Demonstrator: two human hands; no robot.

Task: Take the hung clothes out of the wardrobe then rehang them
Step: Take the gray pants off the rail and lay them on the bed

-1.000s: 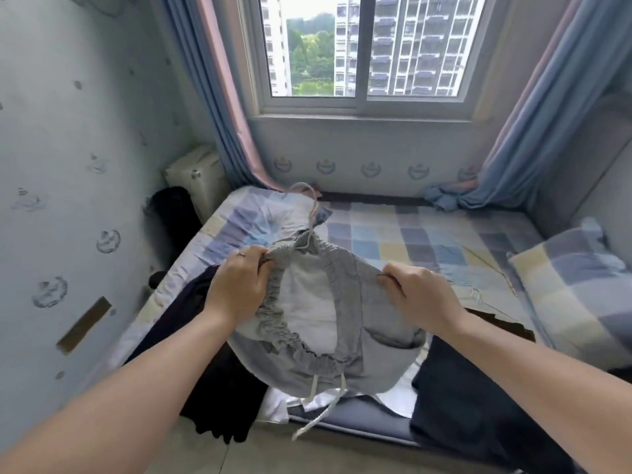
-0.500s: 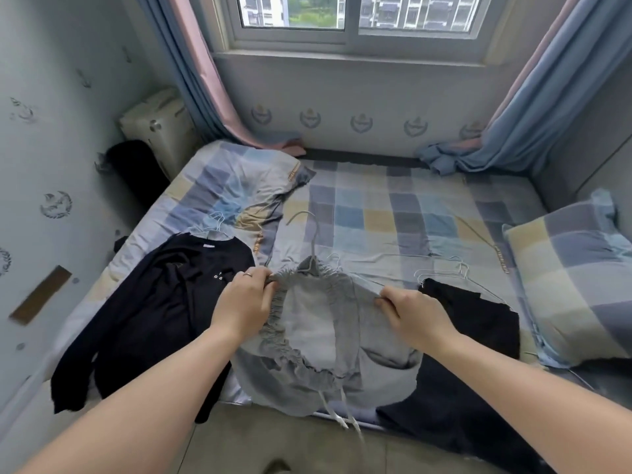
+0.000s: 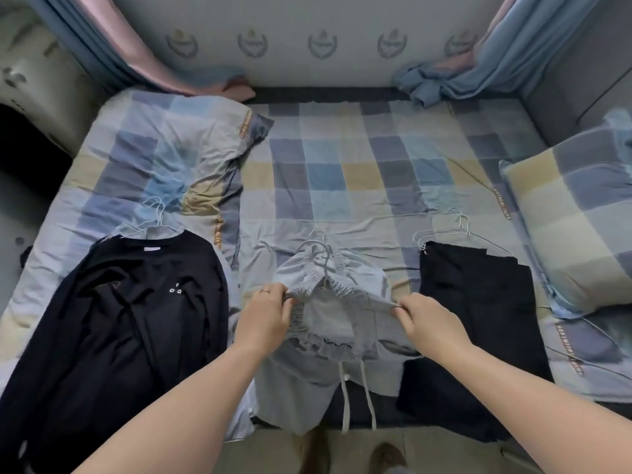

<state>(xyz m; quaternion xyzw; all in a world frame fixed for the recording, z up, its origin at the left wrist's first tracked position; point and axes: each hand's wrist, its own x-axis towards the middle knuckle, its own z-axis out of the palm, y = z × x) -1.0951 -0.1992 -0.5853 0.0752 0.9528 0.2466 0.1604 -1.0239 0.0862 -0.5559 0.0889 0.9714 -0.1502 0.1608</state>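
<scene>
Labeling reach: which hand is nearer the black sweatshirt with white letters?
Left. The left hand pinches the waistband of the grey shorts just beside the black sweatshirt; the right hand pinches the waistband's far side, nearer the dark garment.

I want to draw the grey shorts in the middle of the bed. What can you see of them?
The grey shorts are light, soft-looking cloth with a gathered elastic waistband and two pale drawstrings dangling over the bed's near edge. They lie crumpled on the checked sheet, waist opening facing up. A thin wire hanger sits in the bunched waistband, its hook pointing toward the wall. The left hand and right hand each pinch the waistband at one side.
</scene>
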